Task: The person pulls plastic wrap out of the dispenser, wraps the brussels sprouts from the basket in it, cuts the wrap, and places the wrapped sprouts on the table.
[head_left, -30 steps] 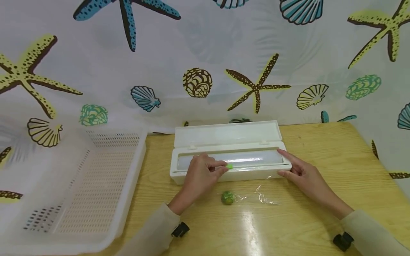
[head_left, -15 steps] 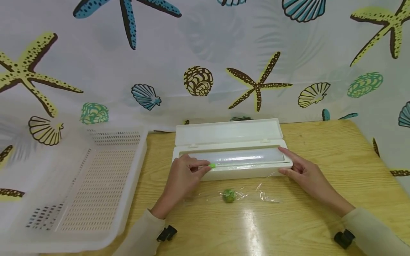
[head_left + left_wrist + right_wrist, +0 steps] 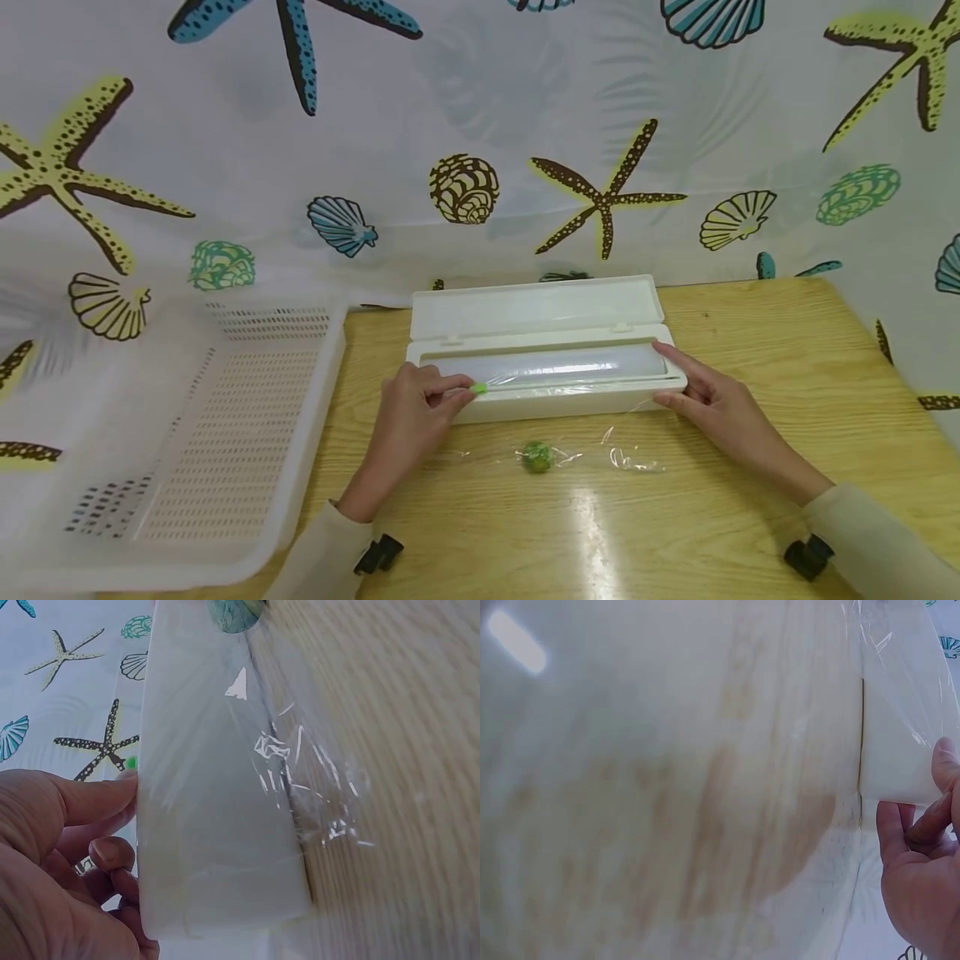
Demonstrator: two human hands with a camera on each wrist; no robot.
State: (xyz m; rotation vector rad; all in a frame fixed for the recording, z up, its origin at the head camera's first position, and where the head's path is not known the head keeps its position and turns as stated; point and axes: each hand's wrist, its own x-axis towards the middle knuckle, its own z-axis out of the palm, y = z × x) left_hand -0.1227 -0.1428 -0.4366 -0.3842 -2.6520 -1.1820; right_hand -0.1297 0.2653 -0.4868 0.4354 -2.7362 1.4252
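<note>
A long white cling film dispenser [image 3: 562, 406] lies on the table with its lid [image 3: 536, 307] folded back, a roll of cling film [image 3: 555, 367] inside. My left hand [image 3: 408, 421] pinches a small bright green slider cutter [image 3: 478, 388] on the front rail, toward the left end. My right hand [image 3: 716, 412] grips the dispenser's right end, thumb at the front and fingertip on the top edge. In front, a small round green fruit or vegetable [image 3: 536, 457] lies with clear film [image 3: 630, 460] spread around it; the left wrist view shows the film [image 3: 311, 772] draping off the box.
A white perforated plastic basket [image 3: 300, 492] stands at the left of the wooden table [image 3: 480, 533]. Behind the table hangs a cloth [image 3: 405, 108] printed with starfish and shells.
My left hand has slid the green cutter leftward along the rail, from the middle toward the left end, slowing lately. My right hand keeps its grip on the right end.
</note>
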